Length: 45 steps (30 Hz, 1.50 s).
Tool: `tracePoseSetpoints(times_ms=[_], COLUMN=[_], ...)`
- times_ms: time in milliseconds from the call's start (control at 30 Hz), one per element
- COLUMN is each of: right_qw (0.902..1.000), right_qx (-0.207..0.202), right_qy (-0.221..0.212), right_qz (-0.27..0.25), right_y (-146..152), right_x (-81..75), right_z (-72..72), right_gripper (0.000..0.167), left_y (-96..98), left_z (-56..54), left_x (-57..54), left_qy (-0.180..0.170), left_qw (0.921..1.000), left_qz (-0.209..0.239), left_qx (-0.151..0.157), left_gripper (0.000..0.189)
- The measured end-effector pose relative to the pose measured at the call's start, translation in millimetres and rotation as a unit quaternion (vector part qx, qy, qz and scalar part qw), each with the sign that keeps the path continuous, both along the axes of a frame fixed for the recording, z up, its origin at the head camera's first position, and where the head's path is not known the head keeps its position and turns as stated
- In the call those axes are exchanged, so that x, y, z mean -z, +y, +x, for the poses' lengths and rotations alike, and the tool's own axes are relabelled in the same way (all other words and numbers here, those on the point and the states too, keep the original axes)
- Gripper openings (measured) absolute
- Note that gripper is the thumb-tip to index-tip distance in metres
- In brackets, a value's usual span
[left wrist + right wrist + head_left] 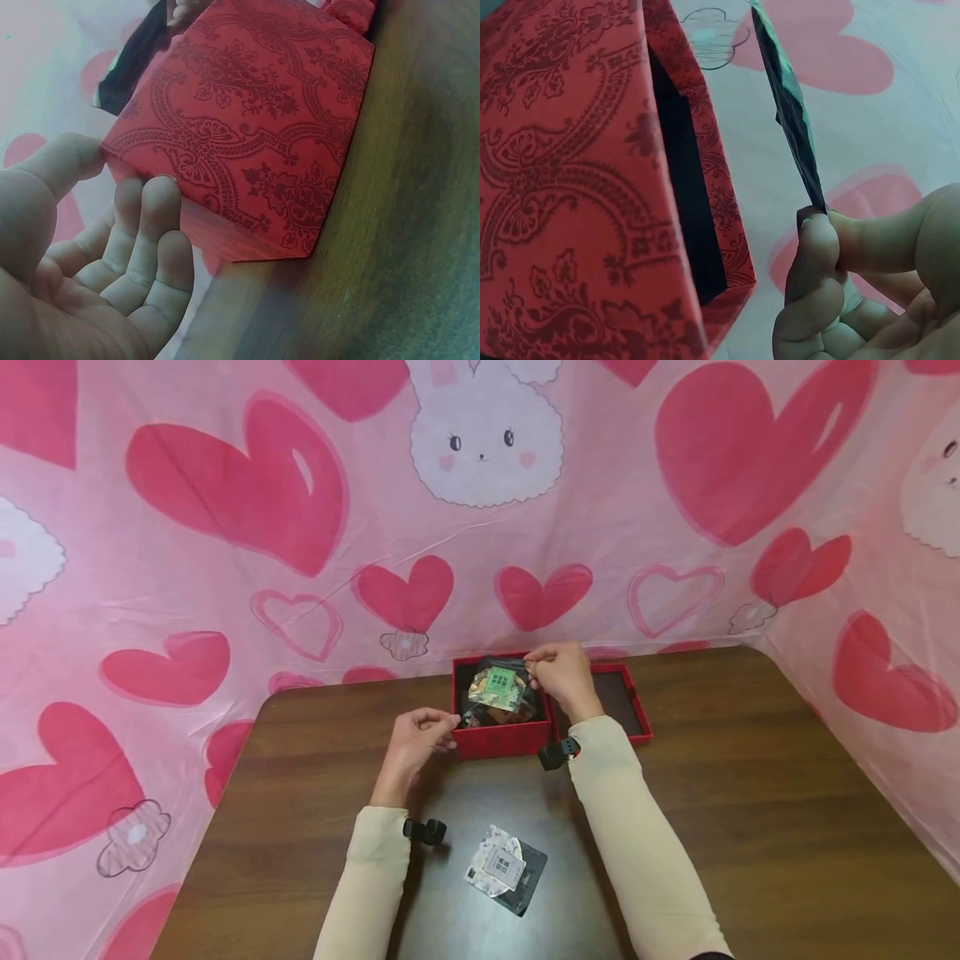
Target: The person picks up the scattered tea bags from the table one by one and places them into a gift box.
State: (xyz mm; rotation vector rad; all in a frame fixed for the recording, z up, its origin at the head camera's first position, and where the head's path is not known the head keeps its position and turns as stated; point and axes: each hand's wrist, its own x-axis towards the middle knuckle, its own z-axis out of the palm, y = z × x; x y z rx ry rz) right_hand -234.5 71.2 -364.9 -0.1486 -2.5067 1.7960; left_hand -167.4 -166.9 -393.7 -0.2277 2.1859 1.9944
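Observation:
In the head view, a red box (501,742) with a dark inside stands open at the back of the table. My right hand (561,677) pinches the edge of a flat packet (497,687) with a green label, held over the box. From the right wrist the packet (791,112) appears edge-on, between thumb and fingertips, apart from the box wall. My left hand (416,739) holds the box's front left corner; in the left wrist view its thumb and curled fingers lie on either side of that patterned red corner (225,135). Other contents of the box are partly hidden beneath the packet.
Right of the box lies its shallow red lid (639,706), inside up, partly behind my right arm. A grey-and-white packet (504,868) lies on the brown table (750,793) between my forearms. Pink heart-patterned cloth (465,543) hangs behind the table.

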Motion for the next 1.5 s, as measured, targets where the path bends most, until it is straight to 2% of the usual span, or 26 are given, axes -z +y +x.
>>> tracePoseSetpoints(times_ms=[200,300,533,600,733,1000,1267,1500], right_qw=[1.0000,0.9999,0.9999,0.9998,0.9996,0.9944,0.9965,0.9982], right_qx=[0.007,0.012,0.009,0.009,-0.002,-0.020,-0.028,-0.044], right_qy=[0.005,0.006,0.005,0.009,0.018,0.034,0.038,-0.001], right_qz=[0.002,0.009,0.012,0.013,0.020,0.097,0.069,0.040], right_y=[-0.5,0.0,0.4,0.3,0.2,3.8,3.6,5.8], right_x=[-0.2,0.4,1.5,1.3,1.2,-1.8,-11.1,-10.5], right_z=[2.0,3.0,4.3,4.2,3.9,8.3,13.3,22.0], right_gripper=[0.011,0.011,0.013,0.013,0.013,0.018,0.017,0.020], left_y=[1.3,1.4,-5.0,-5.1,-4.2,-3.7,-6.5,-6.4], left_z=[1.7,0.3,-15.2,-15.9,-15.8,-15.9,-16.6,-16.6], left_x=[-3.5,-1.8,31.0,34.2,35.8,36.1,36.5,37.7], left_qy=[-0.001,-0.001,-0.003,0.003,0.019,0.028,0.019,0.018], left_qw=[0.9999,0.9999,1.0000,1.0000,0.9998,0.9996,0.9998,0.9998], left_qz=[-0.012,-0.013,-0.004,0.000,0.001,0.001,0.002,0.006], left_qx=[0.002,0.003,-0.003,-0.005,-0.009,-0.010,-0.008,-0.010], left_gripper=[0.020,0.020,0.024,0.025,0.024,0.022,0.025,0.025])
